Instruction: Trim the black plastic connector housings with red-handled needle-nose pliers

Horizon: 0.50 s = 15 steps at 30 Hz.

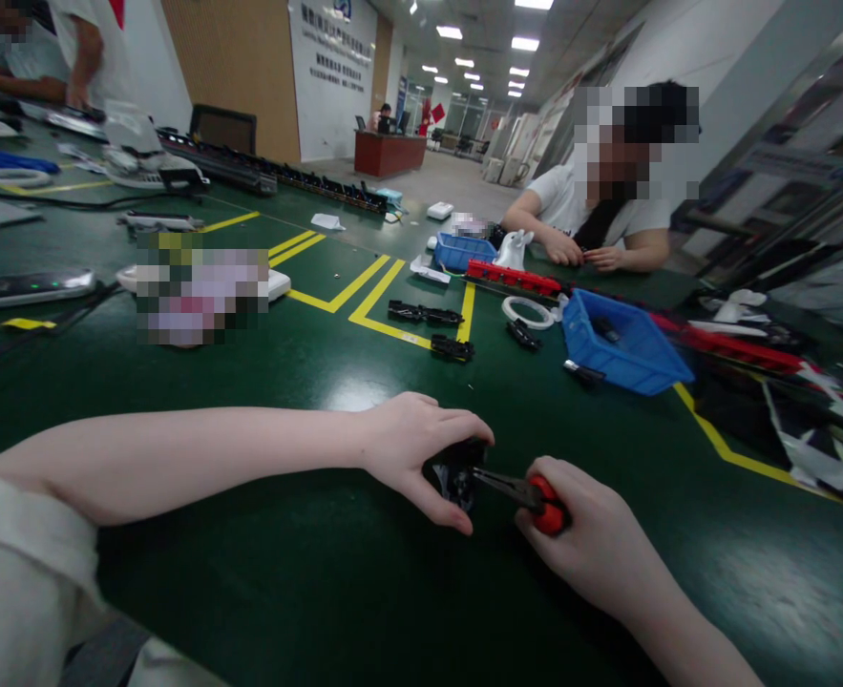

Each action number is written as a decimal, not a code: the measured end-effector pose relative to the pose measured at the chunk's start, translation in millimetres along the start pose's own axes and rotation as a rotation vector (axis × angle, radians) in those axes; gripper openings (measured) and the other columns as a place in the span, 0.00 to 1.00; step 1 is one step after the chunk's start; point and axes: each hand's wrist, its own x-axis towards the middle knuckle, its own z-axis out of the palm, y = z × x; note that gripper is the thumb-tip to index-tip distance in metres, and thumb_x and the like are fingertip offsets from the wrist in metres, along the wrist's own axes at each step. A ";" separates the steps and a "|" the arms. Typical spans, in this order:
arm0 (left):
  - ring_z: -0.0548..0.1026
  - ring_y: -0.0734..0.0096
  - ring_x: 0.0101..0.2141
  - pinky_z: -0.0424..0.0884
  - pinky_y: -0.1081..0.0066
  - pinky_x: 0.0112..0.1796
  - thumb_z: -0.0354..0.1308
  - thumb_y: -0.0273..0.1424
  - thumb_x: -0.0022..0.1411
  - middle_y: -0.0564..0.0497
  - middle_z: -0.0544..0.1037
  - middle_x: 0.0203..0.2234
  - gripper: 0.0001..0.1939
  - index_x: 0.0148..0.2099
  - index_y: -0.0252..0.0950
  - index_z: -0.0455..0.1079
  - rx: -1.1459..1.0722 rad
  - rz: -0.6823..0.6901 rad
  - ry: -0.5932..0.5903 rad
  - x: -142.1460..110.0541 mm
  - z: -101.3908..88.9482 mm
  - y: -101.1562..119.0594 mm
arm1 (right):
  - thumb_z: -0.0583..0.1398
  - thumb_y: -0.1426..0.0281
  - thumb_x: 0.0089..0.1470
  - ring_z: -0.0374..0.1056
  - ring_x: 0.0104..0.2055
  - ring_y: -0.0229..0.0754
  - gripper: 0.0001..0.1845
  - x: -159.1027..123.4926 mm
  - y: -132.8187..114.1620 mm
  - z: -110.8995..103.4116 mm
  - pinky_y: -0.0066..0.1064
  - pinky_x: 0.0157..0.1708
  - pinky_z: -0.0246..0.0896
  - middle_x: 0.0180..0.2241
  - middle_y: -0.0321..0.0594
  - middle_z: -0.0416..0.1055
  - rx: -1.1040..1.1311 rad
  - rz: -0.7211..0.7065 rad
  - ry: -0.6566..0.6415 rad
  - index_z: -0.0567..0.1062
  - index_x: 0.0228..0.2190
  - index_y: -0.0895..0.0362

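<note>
Just in front of me, my left hand (428, 448) grips a small black plastic part (458, 480) between thumb and fingers, above the green table (306, 572). To its right, my right hand (585, 534) is wrapped round the red handles of long-nose pliers (514, 489). The pliers' narrow jaws point left and reach the black part. Whether the jaws are closed on a piece of it I cannot tell. Beyond my hands, similar black parts (425, 313) lie by a yellow tape outline, one (452, 347) on its near corner.
A blue bin (625, 348) with dark pieces inside stands right of centre, near a white tape ring (528, 312). Behind it runs a red strip (736, 345). Another blue bin (464, 252) is farther back. A co-worker (607, 210) sits across the table. Left lies a black device (34, 286).
</note>
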 end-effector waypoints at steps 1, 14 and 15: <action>0.77 0.63 0.33 0.70 0.69 0.36 0.59 0.60 0.51 0.45 0.77 0.42 0.41 0.55 0.34 0.63 -0.004 -0.001 0.000 0.0 0.1 -0.2 | 0.57 0.69 0.46 0.64 0.25 0.38 0.04 0.0 0.0 0.1 0.30 0.24 0.58 0.24 0.35 0.67 -0.002 -0.006 0.006 0.64 0.25 0.52; 0.77 0.62 0.35 0.69 0.71 0.33 0.60 0.60 0.51 0.46 0.77 0.43 0.40 0.55 0.36 0.63 -0.064 -0.064 -0.064 1.8 -2.2 -2.0 | 0.57 0.69 0.47 0.63 0.24 0.38 0.05 1.5 1.4 3.0 0.29 0.24 0.57 0.24 0.35 0.66 -0.021 -0.024 0.040 0.64 0.25 0.52; 0.77 0.62 0.35 0.69 0.70 0.34 0.60 0.60 0.51 0.46 0.77 0.42 0.40 0.54 0.36 0.63 -0.065 -0.059 -0.066 1.8 -2.2 -2.2 | 0.57 0.69 0.47 0.63 0.24 0.38 0.04 1.5 1.7 2.9 0.29 0.24 0.57 0.24 0.35 0.66 -0.017 -0.018 0.037 0.64 0.25 0.52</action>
